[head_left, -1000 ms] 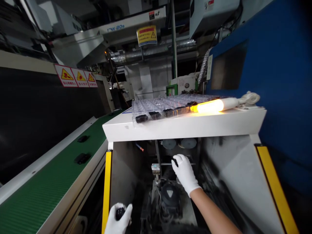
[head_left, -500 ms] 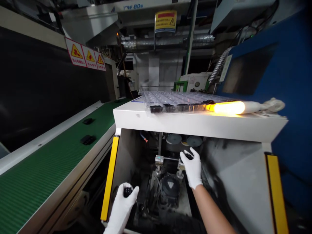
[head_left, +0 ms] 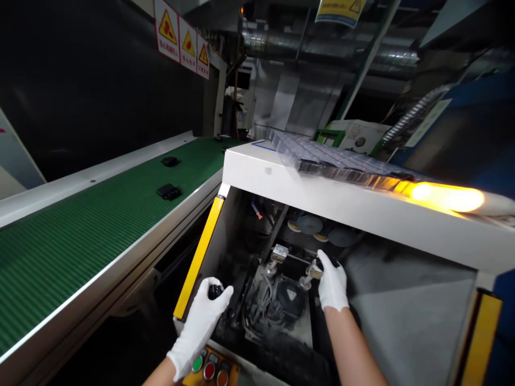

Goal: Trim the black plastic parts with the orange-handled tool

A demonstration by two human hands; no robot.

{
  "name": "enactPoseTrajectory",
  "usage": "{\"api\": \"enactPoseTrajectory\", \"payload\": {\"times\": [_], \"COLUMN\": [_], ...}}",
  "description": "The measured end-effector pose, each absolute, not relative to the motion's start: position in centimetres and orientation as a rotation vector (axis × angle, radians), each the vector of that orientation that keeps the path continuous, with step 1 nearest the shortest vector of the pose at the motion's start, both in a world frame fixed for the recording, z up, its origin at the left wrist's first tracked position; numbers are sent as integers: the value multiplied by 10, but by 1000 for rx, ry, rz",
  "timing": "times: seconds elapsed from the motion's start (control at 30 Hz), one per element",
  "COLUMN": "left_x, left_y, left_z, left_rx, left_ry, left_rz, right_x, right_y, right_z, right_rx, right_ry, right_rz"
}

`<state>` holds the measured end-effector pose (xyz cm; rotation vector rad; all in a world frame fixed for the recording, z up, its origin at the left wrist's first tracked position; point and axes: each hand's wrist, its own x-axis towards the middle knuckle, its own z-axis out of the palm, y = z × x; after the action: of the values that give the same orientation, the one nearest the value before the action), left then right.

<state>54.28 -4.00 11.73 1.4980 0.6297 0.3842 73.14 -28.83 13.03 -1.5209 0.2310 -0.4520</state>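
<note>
My left hand [head_left: 205, 311], in a white glove, is curled around a small glossy black part [head_left: 215, 291] near the left side of the machine opening. White-gloved as well, my right hand [head_left: 333, 287] is inside the opening at the right end of a metal fixture [head_left: 280, 253]. Its fingers are closed around a dark part [head_left: 330, 261], mostly hidden by the hand. Below the fixture lies a dark mechanism with cables [head_left: 289, 297]. Two black parts, one nearer [head_left: 169, 191] and one farther [head_left: 170, 161], lie on the green conveyor belt [head_left: 100, 225].
Clear plastic trays [head_left: 333, 158] rest on the white machine top [head_left: 257, 174] beside a glowing yellow lamp [head_left: 450, 197]. Round pads [head_left: 309, 224] hang inside the opening. Yellow strips [head_left: 200, 257] edge its sides. A button box [head_left: 211, 367] sits below my left hand.
The view has turned left, tilted and dipped, bringing the button box into sight. My right hand's fingers have closed in around the dark part at the fixture. My left hand still holds its part.
</note>
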Motion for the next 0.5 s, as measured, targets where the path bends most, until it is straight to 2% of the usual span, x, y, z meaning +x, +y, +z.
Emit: {"api": "enactPoseTrajectory", "payload": {"times": [0.5], "left_x": [532], "left_y": [-31], "left_z": [128], "left_rx": [1492], "left_ry": [681], "left_rz": [404], "right_x": [736], "right_y": [-289], "right_z": [128], "right_rx": [-1974], "right_ry": [292], "right_rz": [-618]}}
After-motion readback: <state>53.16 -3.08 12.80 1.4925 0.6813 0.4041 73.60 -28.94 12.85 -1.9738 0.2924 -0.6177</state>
